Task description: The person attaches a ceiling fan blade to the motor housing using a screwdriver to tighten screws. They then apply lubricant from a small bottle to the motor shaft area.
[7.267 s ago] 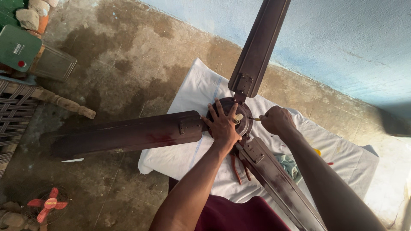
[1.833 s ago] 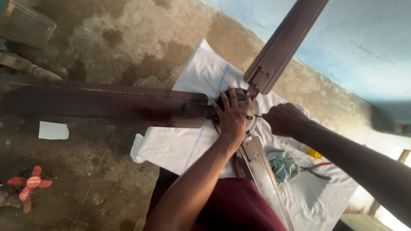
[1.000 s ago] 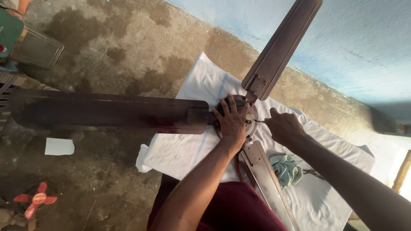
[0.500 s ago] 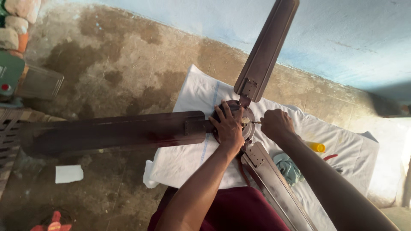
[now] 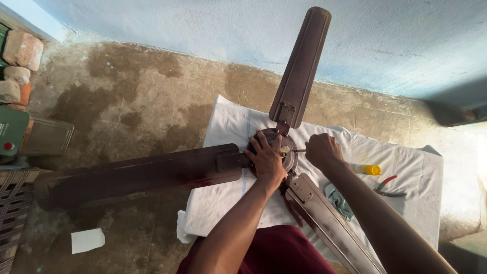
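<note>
A brown 3-blade ceiling fan [image 5: 223,165] lies on a white cloth [image 5: 223,203] (floor below); left hand [image 5: 267,160] lies spread on its hub, right hand [image 5: 322,149] grasps a screwdriver [image 5: 298,150].

Both forearms are bare from elbow to wrist, with no sleeves, watch, rings or gloves showing. The left hand [image 5: 267,161] and right hand [image 5: 323,150] are bare too. Below them shows a dark maroon cloth garment [image 5: 284,251], plain and unpatterned.
</note>
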